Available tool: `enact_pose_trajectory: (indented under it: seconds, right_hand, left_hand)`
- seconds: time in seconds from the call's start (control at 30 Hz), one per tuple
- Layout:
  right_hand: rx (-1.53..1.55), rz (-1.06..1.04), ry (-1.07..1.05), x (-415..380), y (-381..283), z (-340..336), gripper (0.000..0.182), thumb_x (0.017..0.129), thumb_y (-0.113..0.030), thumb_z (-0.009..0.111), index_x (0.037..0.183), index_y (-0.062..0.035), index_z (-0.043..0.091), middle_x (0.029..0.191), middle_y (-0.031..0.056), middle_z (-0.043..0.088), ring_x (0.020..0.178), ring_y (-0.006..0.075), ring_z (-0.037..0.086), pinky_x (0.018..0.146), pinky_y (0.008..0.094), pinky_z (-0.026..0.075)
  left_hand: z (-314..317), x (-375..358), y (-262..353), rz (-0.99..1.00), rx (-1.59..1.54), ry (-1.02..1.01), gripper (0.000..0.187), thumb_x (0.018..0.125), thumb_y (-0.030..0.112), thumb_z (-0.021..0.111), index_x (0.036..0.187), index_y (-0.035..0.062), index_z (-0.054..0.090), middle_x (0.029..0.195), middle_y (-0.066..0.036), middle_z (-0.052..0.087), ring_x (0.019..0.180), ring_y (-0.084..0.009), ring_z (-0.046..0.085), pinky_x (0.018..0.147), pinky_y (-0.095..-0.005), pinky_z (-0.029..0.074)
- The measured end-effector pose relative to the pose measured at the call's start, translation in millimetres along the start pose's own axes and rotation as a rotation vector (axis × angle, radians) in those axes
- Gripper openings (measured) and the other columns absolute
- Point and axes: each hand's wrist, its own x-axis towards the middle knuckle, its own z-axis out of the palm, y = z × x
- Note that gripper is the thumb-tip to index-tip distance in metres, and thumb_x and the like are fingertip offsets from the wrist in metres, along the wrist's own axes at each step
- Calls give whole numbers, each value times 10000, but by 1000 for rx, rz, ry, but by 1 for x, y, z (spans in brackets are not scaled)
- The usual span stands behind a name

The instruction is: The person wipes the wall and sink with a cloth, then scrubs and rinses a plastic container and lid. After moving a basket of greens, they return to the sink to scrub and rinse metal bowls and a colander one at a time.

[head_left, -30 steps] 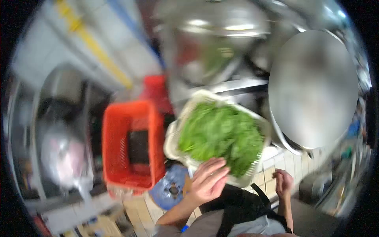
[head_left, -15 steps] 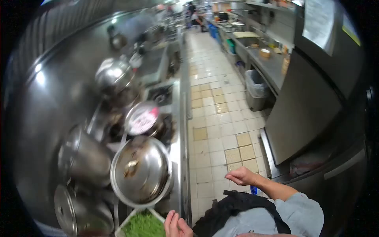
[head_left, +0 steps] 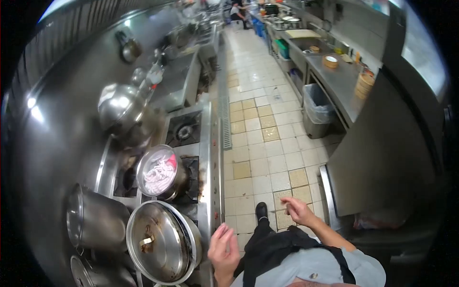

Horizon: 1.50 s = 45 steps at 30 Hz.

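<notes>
My left hand [head_left: 224, 248] is raised beside the stove's front edge, its fingers apart and nothing in it. To its left sits a large steel pot [head_left: 160, 241] with a stained lid lying tilted inside its rim. My right hand [head_left: 297, 210] hangs over the tiled floor in front of my body, fingers loosely spread and holding nothing. Farther up the stove, a smaller pot [head_left: 160, 174] contains pinkish-white cloth-like material with a bright pink piece.
Tall steel pots [head_left: 103, 220] line the wall at left, with a big round vessel [head_left: 122, 107] behind. A burner [head_left: 184, 131] lies beyond. At right are a lined bin [head_left: 316, 107], a steel counter [head_left: 337, 79] and a steel cabinet [head_left: 377, 148]. A person [head_left: 237, 13] sits far down the aisle.
The view has shifted forward along the stove, and the container of green leaves has left it. My left hand has risen in view. A black shoe now shows on the floor.
</notes>
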Motion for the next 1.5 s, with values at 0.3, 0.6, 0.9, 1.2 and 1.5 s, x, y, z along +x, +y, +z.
enact_pose_trajectory:
  seconds: [0.3,0.6,0.9,1.2,1.5]
  right_hand:
    - [-423,35,-208,215,-3,-68,257,976,-55,580,1224,-49,649,995,132,725,773,247,729,725,365,582]
    - [-175,336,520,288,34,-149,218,1022,-174,610,1121,-3,701,716,69,677,599,132,646,572,294,512]
    - [171,502,833,380,134,-239,293,1055,-288,574,1054,-27,709,635,15,593,532,77,530,480,245,412]
    - [-76,172,231,793,118,-352,263,1026,-174,588,1232,-17,639,754,9,626,626,102,594,586,273,491]
    - [-460,90,-136,972,184,-329,288,997,-238,617,1167,-9,657,903,194,701,805,290,696,746,389,546]
  left_hand:
    - [104,208,-88,-64,-130,-96,209,873,-26,703,1080,-16,727,1149,-216,713,1047,-325,715,916,-373,566]
    - [242,408,-121,124,-170,-403,232,888,-3,695,1119,-14,716,1160,-193,714,1103,-316,692,976,-369,522]
    - [403,534,-183,-31,281,-1173,456,926,306,675,1301,48,640,1219,-230,673,1146,-419,628,966,-465,511]
    - [460,558,-288,-587,352,-1170,588,921,472,644,1347,67,630,1237,-266,670,1200,-415,622,1007,-463,493]
    - [586,740,-409,-603,371,-1127,602,930,426,677,1390,47,595,1213,-236,698,1150,-375,669,965,-435,525]
